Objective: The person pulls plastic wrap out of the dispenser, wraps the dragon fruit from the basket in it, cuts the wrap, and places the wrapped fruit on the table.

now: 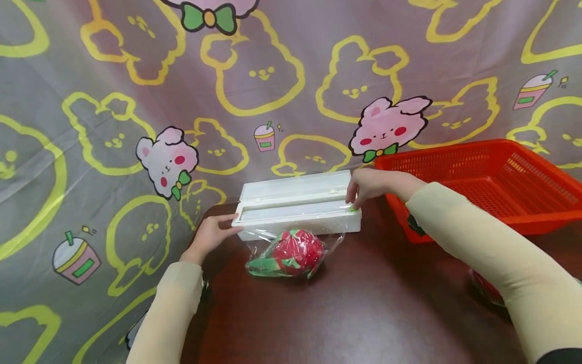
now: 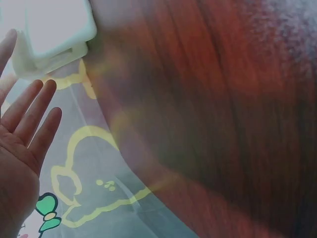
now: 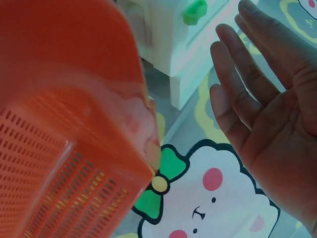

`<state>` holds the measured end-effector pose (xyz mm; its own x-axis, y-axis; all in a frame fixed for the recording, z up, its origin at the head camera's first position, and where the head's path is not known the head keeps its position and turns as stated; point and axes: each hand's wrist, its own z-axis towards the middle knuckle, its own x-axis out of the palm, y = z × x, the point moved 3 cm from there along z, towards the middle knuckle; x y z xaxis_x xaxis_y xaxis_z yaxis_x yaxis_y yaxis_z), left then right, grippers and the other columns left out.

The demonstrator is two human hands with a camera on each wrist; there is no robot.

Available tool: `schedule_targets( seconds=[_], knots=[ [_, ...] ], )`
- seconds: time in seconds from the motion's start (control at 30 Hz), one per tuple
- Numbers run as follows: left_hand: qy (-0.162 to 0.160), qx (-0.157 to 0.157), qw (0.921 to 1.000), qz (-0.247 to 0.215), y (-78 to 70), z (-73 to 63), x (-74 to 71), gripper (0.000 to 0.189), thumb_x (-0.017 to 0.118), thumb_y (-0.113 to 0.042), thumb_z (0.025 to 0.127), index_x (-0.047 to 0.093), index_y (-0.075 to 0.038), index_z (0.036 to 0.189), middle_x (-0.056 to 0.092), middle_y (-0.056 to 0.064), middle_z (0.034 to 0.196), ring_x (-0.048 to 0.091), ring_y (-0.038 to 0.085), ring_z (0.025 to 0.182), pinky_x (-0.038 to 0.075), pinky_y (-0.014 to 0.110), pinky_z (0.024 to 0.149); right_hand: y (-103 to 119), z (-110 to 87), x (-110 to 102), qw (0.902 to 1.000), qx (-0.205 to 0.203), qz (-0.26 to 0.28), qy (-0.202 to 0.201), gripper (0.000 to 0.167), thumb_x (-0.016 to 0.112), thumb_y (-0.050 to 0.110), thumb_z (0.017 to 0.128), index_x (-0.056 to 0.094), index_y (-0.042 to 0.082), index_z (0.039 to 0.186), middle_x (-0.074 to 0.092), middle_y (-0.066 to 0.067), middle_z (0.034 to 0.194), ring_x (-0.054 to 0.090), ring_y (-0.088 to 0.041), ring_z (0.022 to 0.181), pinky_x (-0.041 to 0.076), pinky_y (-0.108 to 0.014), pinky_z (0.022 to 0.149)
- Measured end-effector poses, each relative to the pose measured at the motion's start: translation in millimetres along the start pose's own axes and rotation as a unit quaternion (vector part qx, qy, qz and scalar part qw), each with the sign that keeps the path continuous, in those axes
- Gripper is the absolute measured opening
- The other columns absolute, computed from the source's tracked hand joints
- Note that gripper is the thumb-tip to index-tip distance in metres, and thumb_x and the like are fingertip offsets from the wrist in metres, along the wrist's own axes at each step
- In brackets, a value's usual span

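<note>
A long white cling film box (image 1: pixel 291 218) lies with its lid (image 1: pixel 296 187) raised at the back. My left hand (image 1: pixel 212 235) holds its left end between thumb and forefinger; the left wrist view shows the other fingers stretched out. By the right end, my right hand (image 1: pixel 367 183) reaches down over the green slider (image 3: pixel 195 12), its fingers fairly straight and apart from the slider in the right wrist view. Clear film (image 1: pixel 334 243) runs from the box over a round red, fruit-like object (image 1: pixel 300 253) with green leafy parts, lying in front.
An orange-red perforated basket (image 1: pixel 477 220) stands at the right, close to my right forearm. Another dark red object (image 1: pixel 485 287) is partly hidden under that arm. A patterned cloth (image 1: pixel 291 76) hangs behind the dark brown table (image 1: pixel 341 313).
</note>
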<state>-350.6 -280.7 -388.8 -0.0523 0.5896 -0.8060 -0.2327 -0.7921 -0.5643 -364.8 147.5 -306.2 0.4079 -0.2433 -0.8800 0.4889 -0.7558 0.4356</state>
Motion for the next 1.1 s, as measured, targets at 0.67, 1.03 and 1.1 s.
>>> schedule_targets(
  seconds=[0.67, 1.03, 1.1],
  knots=[
    [-0.074, 0.127, 0.9889, 0.022, -23.0, -5.8, 7.3, 0.015, 0.079, -0.01, 0.082, 0.077, -0.004, 0.096, 0.069, 0.011, 0.105, 0.063, 0.03, 0.101, 0.051, 0.047, 0.086, 0, 13.6, 32, 0.9984, 0.025, 0.024, -0.045, 0.005, 0.08, 0.013, 0.081, 0.075, 0.011, 0.08, 0.066, -0.002, 0.074, 0.055, -0.02, 0.07, 0.05, -0.028, 0.063],
    [-0.002, 0.031, 0.9946, -0.099, -29.3, -18.2, 0.5, 0.015, 0.073, -0.017, 0.089, 0.075, -0.005, 0.098, 0.071, 0.007, 0.097, 0.062, 0.024, 0.087, 0.052, 0.037, 0.077, 2, 8.9, 35, 0.9966, 0.01, 0.051, -0.064, 0.009, 0.078, 0.017, 0.083, 0.073, 0.013, 0.077, 0.065, 0.0, 0.073, 0.054, -0.02, 0.071, 0.049, -0.028, 0.062],
    [0.018, 0.011, 0.9919, -0.125, -29.4, -21.1, -0.7, 0.019, 0.073, -0.019, 0.089, 0.074, -0.003, 0.099, 0.071, 0.009, 0.098, 0.061, 0.026, 0.085, 0.053, 0.04, 0.077, 3, 8.3, 37, 0.996, 0.006, 0.059, -0.066, 0.009, 0.078, 0.018, 0.083, 0.072, 0.013, 0.078, 0.066, 0.0, 0.073, 0.054, -0.019, 0.071, 0.049, -0.028, 0.063]
  ],
)
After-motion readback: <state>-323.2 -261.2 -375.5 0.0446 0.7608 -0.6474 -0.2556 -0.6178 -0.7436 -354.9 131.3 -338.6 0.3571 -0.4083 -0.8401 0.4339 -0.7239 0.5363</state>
